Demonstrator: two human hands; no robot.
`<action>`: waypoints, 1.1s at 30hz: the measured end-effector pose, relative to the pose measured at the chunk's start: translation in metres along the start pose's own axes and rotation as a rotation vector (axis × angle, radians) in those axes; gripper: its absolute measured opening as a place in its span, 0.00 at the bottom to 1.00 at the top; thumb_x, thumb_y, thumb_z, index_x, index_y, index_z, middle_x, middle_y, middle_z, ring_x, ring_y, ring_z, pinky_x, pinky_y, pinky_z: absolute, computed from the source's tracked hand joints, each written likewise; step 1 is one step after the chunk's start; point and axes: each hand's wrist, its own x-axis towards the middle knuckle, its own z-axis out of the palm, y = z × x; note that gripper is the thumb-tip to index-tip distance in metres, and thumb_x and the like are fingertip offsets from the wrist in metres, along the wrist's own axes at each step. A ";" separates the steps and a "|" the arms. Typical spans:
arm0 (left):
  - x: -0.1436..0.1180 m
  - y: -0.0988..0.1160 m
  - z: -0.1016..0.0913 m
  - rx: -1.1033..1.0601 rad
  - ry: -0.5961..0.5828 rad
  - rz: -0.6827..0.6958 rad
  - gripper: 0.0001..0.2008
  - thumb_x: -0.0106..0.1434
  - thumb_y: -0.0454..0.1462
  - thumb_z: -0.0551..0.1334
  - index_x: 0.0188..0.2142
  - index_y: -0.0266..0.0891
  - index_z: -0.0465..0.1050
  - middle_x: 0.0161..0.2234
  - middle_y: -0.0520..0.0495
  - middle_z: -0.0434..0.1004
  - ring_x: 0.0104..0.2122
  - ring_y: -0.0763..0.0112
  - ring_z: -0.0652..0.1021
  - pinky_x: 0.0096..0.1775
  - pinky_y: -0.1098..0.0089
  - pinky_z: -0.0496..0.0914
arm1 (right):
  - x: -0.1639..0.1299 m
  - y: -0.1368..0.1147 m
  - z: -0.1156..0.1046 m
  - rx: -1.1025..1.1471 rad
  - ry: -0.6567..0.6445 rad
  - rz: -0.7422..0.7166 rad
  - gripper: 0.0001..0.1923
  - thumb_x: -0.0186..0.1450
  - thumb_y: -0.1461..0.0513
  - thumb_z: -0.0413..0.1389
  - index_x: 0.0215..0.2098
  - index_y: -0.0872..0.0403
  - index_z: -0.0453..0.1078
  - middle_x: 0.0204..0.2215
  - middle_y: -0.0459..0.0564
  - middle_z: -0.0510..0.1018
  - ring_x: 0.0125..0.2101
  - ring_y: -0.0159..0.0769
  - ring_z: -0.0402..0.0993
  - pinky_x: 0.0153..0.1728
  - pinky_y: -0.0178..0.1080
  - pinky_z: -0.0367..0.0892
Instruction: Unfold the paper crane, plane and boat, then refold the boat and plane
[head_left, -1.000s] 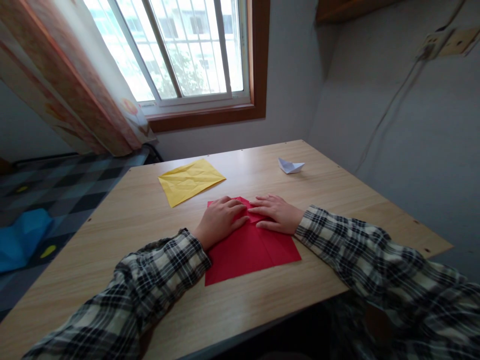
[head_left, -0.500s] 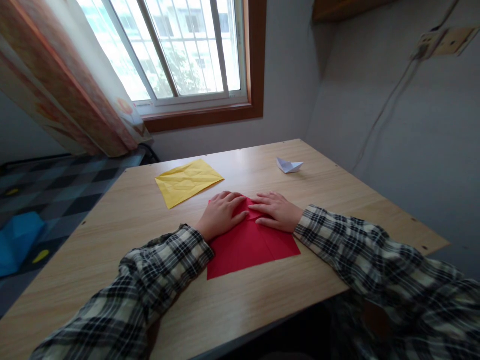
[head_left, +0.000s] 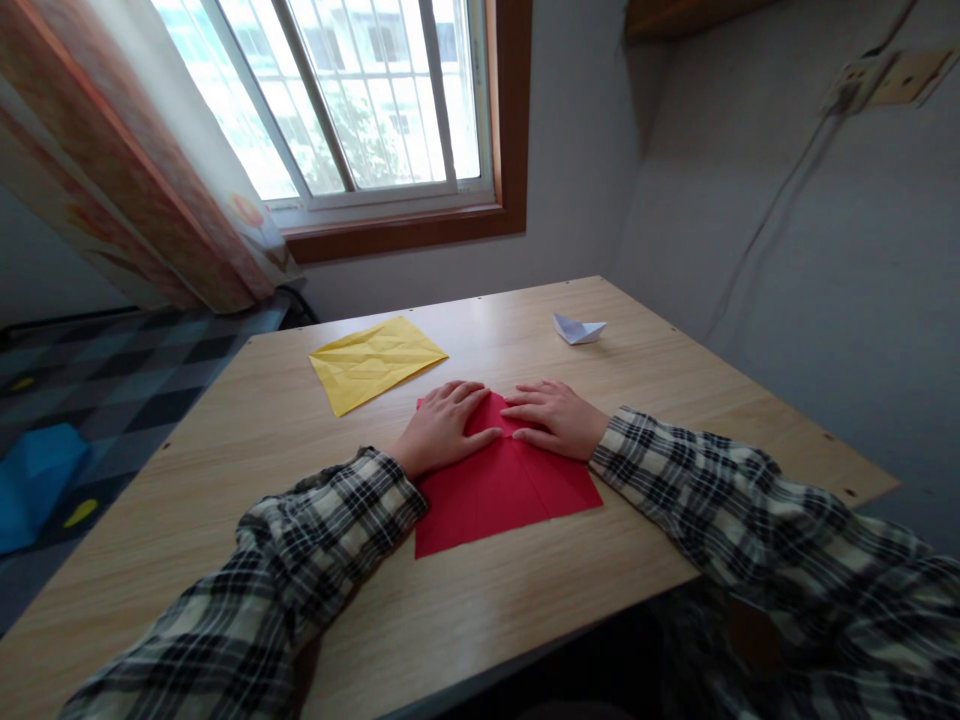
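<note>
Red paper (head_left: 502, 485) is pressed flat on the surface (head_left: 675, 380).
Left hand (head_left: 442, 425) and right hand (head_left: 559, 418) are laid open on its far flaps; the crease could be skewed if the sheet slides.

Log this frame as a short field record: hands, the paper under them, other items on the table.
left hand: flat, palm down on the red paper
right hand: flat on the same sheet, fingertips near the left hand's
red paper: lies on the wooden table, far part folded
yellow paper: creased, flat, beyond the left hand
white paper boat: far right, untouched
</note>
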 end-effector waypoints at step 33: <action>0.001 -0.006 0.000 0.031 -0.014 -0.083 0.34 0.68 0.57 0.51 0.63 0.38 0.64 0.63 0.38 0.66 0.61 0.51 0.66 0.62 0.51 0.60 | -0.003 -0.018 -0.026 -0.268 -0.045 0.157 0.21 0.73 0.59 0.45 0.33 0.56 0.79 0.34 0.55 0.84 0.36 0.39 0.79 0.55 0.46 0.59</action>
